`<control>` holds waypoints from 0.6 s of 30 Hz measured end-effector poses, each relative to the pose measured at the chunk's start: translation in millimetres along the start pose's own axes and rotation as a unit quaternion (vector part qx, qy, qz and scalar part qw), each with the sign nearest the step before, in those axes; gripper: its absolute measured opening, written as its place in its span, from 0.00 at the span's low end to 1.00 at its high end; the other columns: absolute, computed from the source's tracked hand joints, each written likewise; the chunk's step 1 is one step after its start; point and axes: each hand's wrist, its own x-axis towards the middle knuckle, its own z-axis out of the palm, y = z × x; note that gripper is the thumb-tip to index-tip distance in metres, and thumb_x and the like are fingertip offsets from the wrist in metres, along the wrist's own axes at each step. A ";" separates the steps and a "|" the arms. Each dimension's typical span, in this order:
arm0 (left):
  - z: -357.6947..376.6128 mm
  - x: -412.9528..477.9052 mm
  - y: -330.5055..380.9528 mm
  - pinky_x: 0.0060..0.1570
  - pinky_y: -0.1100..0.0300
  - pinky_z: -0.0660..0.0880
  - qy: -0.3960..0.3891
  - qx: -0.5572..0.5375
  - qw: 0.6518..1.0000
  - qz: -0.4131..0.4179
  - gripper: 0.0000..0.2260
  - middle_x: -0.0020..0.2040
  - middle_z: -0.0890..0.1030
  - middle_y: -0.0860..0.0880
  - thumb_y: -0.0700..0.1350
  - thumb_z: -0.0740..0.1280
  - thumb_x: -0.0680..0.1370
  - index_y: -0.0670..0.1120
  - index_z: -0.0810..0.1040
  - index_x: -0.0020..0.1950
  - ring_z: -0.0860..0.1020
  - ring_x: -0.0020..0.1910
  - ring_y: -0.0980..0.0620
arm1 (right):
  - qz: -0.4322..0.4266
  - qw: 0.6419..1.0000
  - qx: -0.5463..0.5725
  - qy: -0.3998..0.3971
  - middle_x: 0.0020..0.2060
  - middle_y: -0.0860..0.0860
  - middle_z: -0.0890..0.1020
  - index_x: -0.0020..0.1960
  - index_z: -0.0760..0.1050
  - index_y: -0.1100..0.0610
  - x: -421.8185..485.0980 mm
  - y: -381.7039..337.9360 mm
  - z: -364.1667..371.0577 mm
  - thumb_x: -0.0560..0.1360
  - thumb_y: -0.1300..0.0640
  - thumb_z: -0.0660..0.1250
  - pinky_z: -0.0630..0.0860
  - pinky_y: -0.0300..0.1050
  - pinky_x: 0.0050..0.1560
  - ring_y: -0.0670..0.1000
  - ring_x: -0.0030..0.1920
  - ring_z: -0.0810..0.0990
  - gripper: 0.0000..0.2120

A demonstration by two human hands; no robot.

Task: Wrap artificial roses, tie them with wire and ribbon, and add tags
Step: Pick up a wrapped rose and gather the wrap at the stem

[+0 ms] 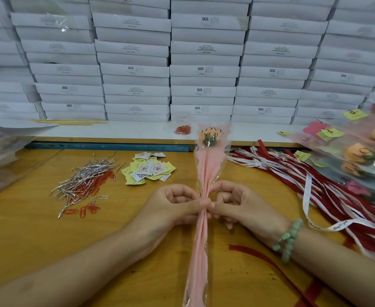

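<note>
Where they meet, the left hand (173, 204) and right hand (235, 202) both pinch the gathered waist of an orange artificial rose (208, 138) sleeved in pink paper and clear cellophane, its bloom beyond the knuckles.

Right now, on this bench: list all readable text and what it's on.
"SGS": end labels of several stacked white boxes.
"LOVE YOU": top of the clear sleeve around the rose.
"LO": partial, on the finished wrapped roses at right.
Unreadable: the small print on the box labels, the script on the white ribbons, the print on the paper tags.
</note>
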 end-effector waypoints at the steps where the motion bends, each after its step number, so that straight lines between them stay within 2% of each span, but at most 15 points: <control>1: 0.5 0.1 -0.3 0.39 0.60 0.81 0.003 0.008 1.000 0.001 0.18 0.44 0.84 0.36 0.47 0.78 0.63 0.37 0.81 0.47 0.85 0.41 0.45 | 0.002 1.000 0.000 0.000 0.29 0.52 0.77 0.54 0.74 0.61 -0.3 -0.2 0.3 0.69 0.59 0.71 0.71 0.35 0.25 0.45 0.26 0.73 0.15; 7: 1.2 1.1 -3.2 0.38 0.61 0.81 0.024 0.002 1.000 0.004 0.13 0.43 0.84 0.34 0.43 0.73 0.69 0.35 0.80 0.47 0.84 0.41 0.43 | 0.004 1.000 -0.006 -0.001 0.29 0.51 0.77 0.57 0.72 0.67 -0.2 1.9 1.3 0.73 0.65 0.70 0.71 0.34 0.25 0.42 0.25 0.73 0.15; 13: -1.7 1.4 -4.3 0.40 0.61 0.80 -0.010 -0.057 0.998 0.014 0.07 0.44 0.84 0.34 0.40 0.69 0.72 0.37 0.82 0.46 0.85 0.43 0.44 | -0.010 1.000 0.018 -0.004 0.31 0.51 0.78 0.56 0.73 0.60 0.9 2.0 -1.0 0.69 0.58 0.70 0.72 0.34 0.26 0.43 0.29 0.74 0.17; 18: -4.9 3.1 -4.8 0.41 0.64 0.80 -0.016 -0.074 0.997 0.000 0.10 0.47 0.84 0.35 0.39 0.67 0.74 0.34 0.79 0.51 0.85 0.45 0.47 | -0.018 0.997 0.069 -0.017 0.34 0.50 0.81 0.57 0.73 0.57 1.3 4.2 -3.9 0.69 0.59 0.68 0.74 0.33 0.28 0.41 0.32 0.78 0.17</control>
